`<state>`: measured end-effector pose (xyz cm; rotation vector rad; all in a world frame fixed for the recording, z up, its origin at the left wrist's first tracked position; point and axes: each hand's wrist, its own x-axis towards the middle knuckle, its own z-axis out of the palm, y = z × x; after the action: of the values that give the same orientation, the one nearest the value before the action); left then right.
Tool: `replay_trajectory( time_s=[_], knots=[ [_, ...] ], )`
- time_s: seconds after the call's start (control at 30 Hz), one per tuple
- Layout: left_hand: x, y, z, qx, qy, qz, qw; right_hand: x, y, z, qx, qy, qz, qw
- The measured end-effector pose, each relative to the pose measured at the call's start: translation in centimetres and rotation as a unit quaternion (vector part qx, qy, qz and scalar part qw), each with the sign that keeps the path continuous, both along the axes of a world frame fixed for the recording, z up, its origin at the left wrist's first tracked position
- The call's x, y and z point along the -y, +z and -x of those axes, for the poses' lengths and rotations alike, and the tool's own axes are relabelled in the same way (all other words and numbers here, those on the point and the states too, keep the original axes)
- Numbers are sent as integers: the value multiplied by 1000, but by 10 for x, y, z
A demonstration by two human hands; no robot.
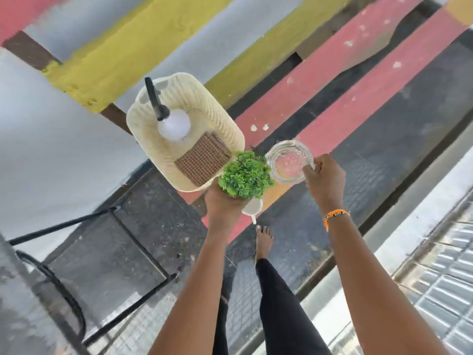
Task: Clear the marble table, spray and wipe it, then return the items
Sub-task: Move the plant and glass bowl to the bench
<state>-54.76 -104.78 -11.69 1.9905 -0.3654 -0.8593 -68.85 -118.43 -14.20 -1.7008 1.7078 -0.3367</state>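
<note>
1. A person walks barefoot across a dark, wet-looking floor (158, 226) beside painted pink, yellow and grey steps, both arms stretched forward with a load in each. By the look of it this is either the clearing leg or the returning leg of the job; which one cannot be told, as the marble tabletop is not in view.
2. A cream woven plastic basket (222, 119) rides out in front, apparently carried by the left hand (222, 201), though the grip on it is hidden. Inside stand a white spray bottle with a black trigger head (174, 124) and a folded brown checked cloth (203, 162) lying flat on the basket floor.
3. A small leafy green plant in a white pot (244, 176) sits in the same left hand, fingers wrapped under the foliage; the pot shows just below.
4. A clear, thick glass ashtray-like dish (286, 160), apparently empty, is pinched at its rim by the right hand (323, 178).
5. The next move likely calls for a level surface and a steady set-down, glass first.
</note>
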Motion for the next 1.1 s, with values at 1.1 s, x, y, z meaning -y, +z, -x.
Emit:
replay_trajectory(
  time_s=[1.1],
  knots=[
    [111, -122, 46, 2, -43, -127, 991, 84, -148, 42, 78, -80, -71, 991]
  ],
)
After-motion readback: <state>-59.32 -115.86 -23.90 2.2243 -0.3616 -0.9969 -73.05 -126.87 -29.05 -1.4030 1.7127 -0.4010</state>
